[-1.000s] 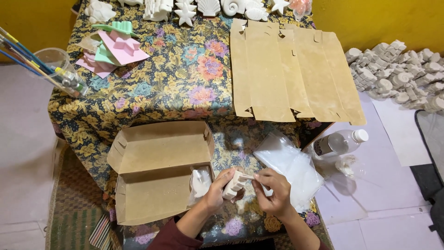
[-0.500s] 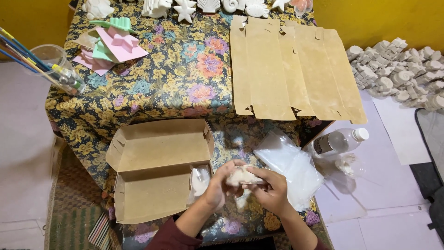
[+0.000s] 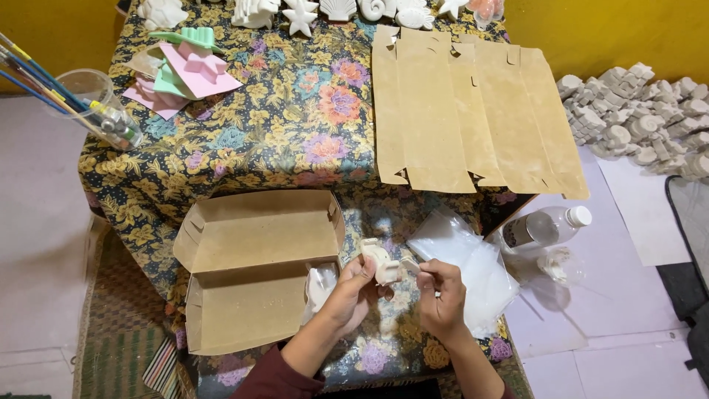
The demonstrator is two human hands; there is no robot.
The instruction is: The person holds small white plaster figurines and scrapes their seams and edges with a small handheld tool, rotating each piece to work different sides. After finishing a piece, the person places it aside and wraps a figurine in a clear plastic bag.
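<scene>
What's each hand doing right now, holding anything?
Left hand: closed on a small white plaster figure.
Right hand: fingers pinched at the figure's right side; what they grip cannot be told.

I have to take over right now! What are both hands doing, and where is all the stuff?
Left hand: its grip is shut on a small white plaster figure, held above the flowered tablecloth.
Right hand: pinching something small at the figure's right side; what it is cannot be made out.
Open brown cardboard box: just left of the hands, with one white wrapped piece at its right end.
Clear plastic bags: under and right of the right hand.
Flat unfolded box blanks: further up the table.
Done: one box folded, one piece in it.
Left: the held figure is not in the box.
</scene>
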